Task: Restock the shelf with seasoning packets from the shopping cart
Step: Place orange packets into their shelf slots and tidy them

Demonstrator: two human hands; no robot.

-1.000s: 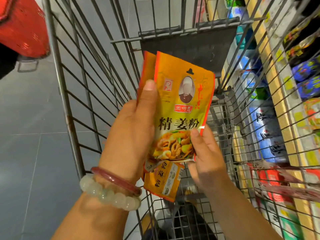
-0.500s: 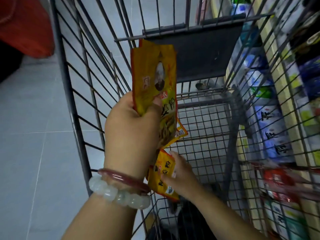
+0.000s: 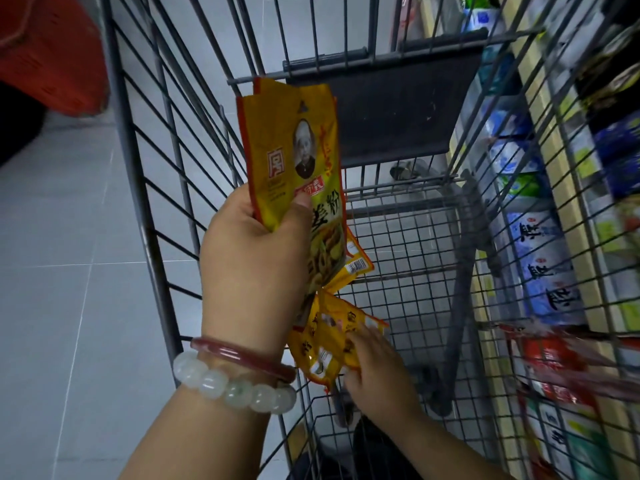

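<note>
Yellow seasoning packets [image 3: 294,157] gripped by both hands [image 3: 256,258] over cart [image 3: 398,237].

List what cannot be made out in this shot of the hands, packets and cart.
- Head view: how many seasoning packets the left hand grips; they overlap and the hand covers their lower parts.
- Print on the lower packets under the right hand: crumpled and blurred.
- Shopping cart near floor: hidden by both arms.
- Shelf goods: behind cart wires, blurred, cut by the right edge.
</note>
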